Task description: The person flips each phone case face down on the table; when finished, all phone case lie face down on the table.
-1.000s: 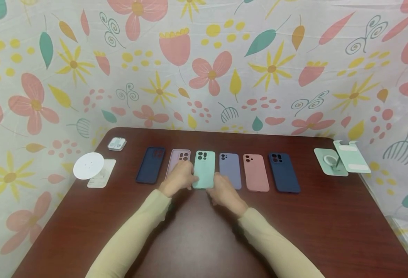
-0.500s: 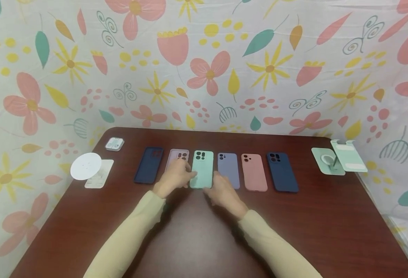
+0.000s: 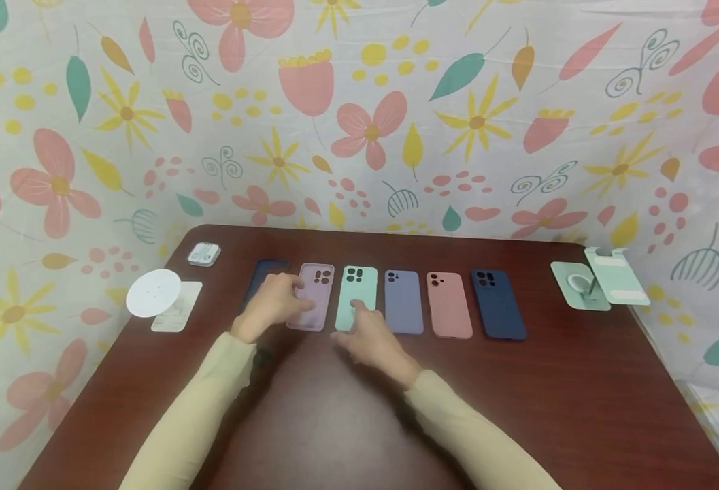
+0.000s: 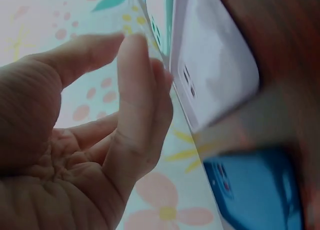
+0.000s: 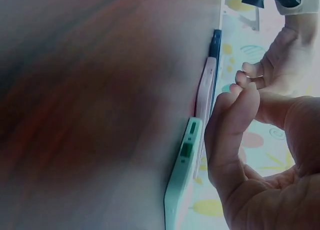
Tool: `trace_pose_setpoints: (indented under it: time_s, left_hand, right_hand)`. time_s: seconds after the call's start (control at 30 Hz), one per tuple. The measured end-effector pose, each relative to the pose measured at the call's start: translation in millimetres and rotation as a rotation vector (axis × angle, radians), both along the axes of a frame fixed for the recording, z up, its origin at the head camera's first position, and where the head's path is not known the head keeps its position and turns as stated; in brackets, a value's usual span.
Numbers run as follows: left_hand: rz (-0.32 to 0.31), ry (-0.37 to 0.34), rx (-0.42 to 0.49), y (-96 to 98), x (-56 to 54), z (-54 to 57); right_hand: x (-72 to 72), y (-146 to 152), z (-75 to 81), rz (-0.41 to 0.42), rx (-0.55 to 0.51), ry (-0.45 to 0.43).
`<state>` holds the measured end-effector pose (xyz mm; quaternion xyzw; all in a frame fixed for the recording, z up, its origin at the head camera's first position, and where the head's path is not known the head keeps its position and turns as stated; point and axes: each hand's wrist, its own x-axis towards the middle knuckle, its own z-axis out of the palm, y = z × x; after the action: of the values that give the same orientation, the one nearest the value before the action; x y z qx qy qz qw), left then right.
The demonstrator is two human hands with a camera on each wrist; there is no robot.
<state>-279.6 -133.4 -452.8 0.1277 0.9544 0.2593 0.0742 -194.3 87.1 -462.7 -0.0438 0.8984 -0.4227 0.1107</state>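
A row of phone cases lies on the table, camera ends away from me. My left hand [image 3: 273, 303] hovers between the navy case [image 3: 250, 282] at the left end, partly hidden by it, and the lilac case [image 3: 314, 299]. In the left wrist view its bent fingers [image 4: 135, 84] hold nothing beside the lilac case [image 4: 215, 54]. My right hand [image 3: 374, 340] is over the lower end of the mint green case [image 3: 359, 282]. The right wrist view shows its bent fingers [image 5: 225, 135] holding nothing, apart from the mint case [image 5: 180, 180].
Rightward in the row lie a lavender-blue case [image 3: 404, 303], a pink case [image 3: 449, 306] and a dark blue case [image 3: 500, 306]. A round white stand [image 3: 154, 292] and boxed earphones [image 3: 203, 254] are at left. A green folding phone stand [image 3: 619, 275] is at right.
My left hand has moved left off the lilac case, which now shows almost whole. My right hand has shifted slightly left over the mint case's lower end.
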Motion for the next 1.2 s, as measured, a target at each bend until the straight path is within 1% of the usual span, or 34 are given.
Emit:
trace_pose_setpoints:
  time_s: [0.03,0.1,0.13,0.17,0.2,0.33,0.47,0.6,0.63,0.73,0.8,0.83,0.87,0.93,1.0,1.03,1.1,1.17,1.2]
  left_hand:
    - [0.004,-0.022,-0.006,-1.5,4.9,10.6]
    - [0.004,-0.048,-0.012,-8.3,7.5,17.5]
    - [0.009,-0.073,-0.01,-11.1,7.9,19.7]
    - [0.021,-0.114,-0.012,-11.6,10.1,26.8]
    - [0.022,-0.138,-0.012,-13.6,10.1,28.2]
    - [0.023,-0.224,-0.003,-18.8,8.8,27.6]
    - [0.015,-0.264,-0.006,-19.9,7.3,24.0]
    - [0.018,-0.29,-0.023,-16.7,7.7,23.8]
    - [0.018,-0.291,-0.03,-16.2,7.0,22.9]
    - [0.003,-0.303,-0.052,-17.0,0.7,16.6]
    - [0.0,-0.301,-0.057,-20.4,-9.2,2.8]
    - [-0.006,-0.301,-0.062,-22.5,-15.8,-6.0]
    - [-0.019,-0.297,-0.064,-25.6,-22.0,-15.4]
    - [-0.027,-0.301,-0.068,-28.6,-32.1,-29.7]
    - [-0.041,-0.298,-0.071,-31.5,-39.3,-40.1]
    - [-0.047,-0.296,-0.077,-32.0,-41.3,-43.1]
    - [-0.04,-0.295,-0.088,-30.1,-39.3,-40.0]
    - [-0.048,-0.279,-0.09,-29.8,-35.6,-36.0]
    - [-0.044,-0.28,-0.091,-28.3,-31.7,-30.0]
  right_hand:
    - [-0.5,-2.4,-0.1,0.01,0.0,0.0]
    - [-1.8,-7.3,-0.6,0.025,-0.003,-0.005]
    - [-2.8,-9.9,-1.0,0.03,-0.002,-0.006]
    - [-3.8,-12.5,-1.7,0.034,-0.003,-0.013]
    - [-4.8,-15.2,-2.2,0.039,-0.007,-0.019]
    - [-8.0,-26.3,-2.6,0.054,-0.032,-0.033]
    - [-10.6,-36.5,-3.1,0.066,-0.063,-0.029]
    - [-15.0,-43.1,-7.1,0.072,-0.089,-0.04]
    - [-18.1,-44.3,-14.2,0.075,-0.078,-0.034]
    - [-25.0,-47.3,-24.8,0.072,-0.071,-0.055]
    - [-30.3,-49.1,-33.2,0.063,-0.06,-0.069]
    - [-33.1,-49.8,-37.4,0.06,-0.05,-0.074]
    - [-34.0,-50.6,-35.8,0.054,-0.057,-0.089]
    - [-37.7,-51.8,-40.9,0.047,-0.047,-0.09]
    - [-40.1,-52.9,-44.0,0.04,-0.032,-0.089]
    - [-41.0,-53.3,-45.1,0.037,-0.022,-0.087]
    - [-42.5,-54.4,-46.9,0.025,-0.006,-0.09]
    - [-44.0,-55.5,-48.3,0.022,0.017,-0.093]
    - [-44.7,-56.1,-49.0,0.021,0.031,-0.094]
